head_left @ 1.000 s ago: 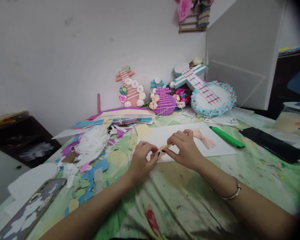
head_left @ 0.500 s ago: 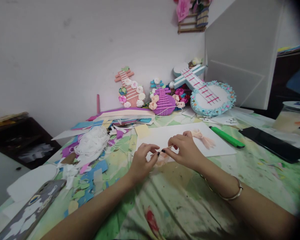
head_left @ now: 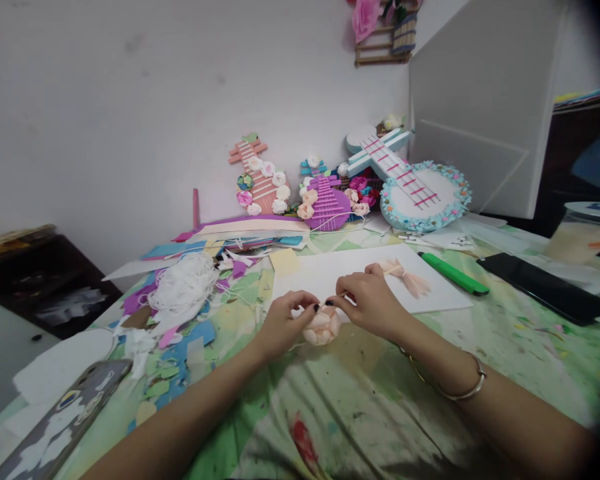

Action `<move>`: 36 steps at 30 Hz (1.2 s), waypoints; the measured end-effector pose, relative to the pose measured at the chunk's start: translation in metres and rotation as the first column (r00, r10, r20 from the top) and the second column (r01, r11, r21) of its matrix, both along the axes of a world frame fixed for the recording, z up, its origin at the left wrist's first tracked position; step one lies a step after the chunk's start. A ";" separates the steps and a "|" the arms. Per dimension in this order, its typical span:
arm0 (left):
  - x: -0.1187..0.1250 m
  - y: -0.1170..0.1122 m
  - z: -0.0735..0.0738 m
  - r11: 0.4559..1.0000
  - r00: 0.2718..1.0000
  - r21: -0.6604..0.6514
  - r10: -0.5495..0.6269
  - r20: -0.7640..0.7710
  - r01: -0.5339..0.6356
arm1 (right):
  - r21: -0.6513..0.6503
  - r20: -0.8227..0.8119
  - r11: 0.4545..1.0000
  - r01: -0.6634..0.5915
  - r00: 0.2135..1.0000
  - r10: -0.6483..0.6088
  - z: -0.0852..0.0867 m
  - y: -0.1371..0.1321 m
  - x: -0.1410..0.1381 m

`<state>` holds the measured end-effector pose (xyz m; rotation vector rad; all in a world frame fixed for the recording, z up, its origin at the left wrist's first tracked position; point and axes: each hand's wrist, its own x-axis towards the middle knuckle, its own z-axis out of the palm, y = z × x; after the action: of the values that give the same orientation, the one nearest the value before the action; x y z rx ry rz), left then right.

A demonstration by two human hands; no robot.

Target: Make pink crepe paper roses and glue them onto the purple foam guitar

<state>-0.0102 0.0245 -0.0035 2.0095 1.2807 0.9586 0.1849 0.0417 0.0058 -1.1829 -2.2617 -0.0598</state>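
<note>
From afar, I have the left hand [head_left: 286, 323] and right hand [head_left: 373, 303] pinching a peach flower [head_left: 322, 329] near the white board [head_left: 325, 267]

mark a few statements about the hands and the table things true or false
1. The left hand and right hand are both at the peach flower. True.
2. The bangle is on the left wrist. False: it is on the right.
3. The peach bundle lies on the white sheet. True.
4. The string is red. False: it is white.
5. The green tool lies left of the string. False: it lies right of it.
</note>
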 end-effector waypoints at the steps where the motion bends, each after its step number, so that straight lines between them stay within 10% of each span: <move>1: 0.000 0.000 0.001 0.999 1.000 -0.030 -0.022 0.014 0.022 | 0.005 0.004 1.000 0.003 1.000 -0.003 0.000 0.000 0.000; 22: 0.000 -0.001 0.009 0.991 0.994 -0.109 -0.070 0.080 0.079 | 0.205 -0.075 0.977 -0.052 0.995 0.068 0.000 -0.002 -0.001; 36: 0.000 -0.004 0.006 0.995 0.999 0.091 0.033 -0.042 -0.029 | 0.148 -0.087 0.986 -0.076 0.992 0.090 0.001 -0.004 -0.001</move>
<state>-0.0102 0.0202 0.0030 2.0954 1.3169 1.0088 0.1841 0.0376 0.0066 -0.9943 -2.1823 -0.1310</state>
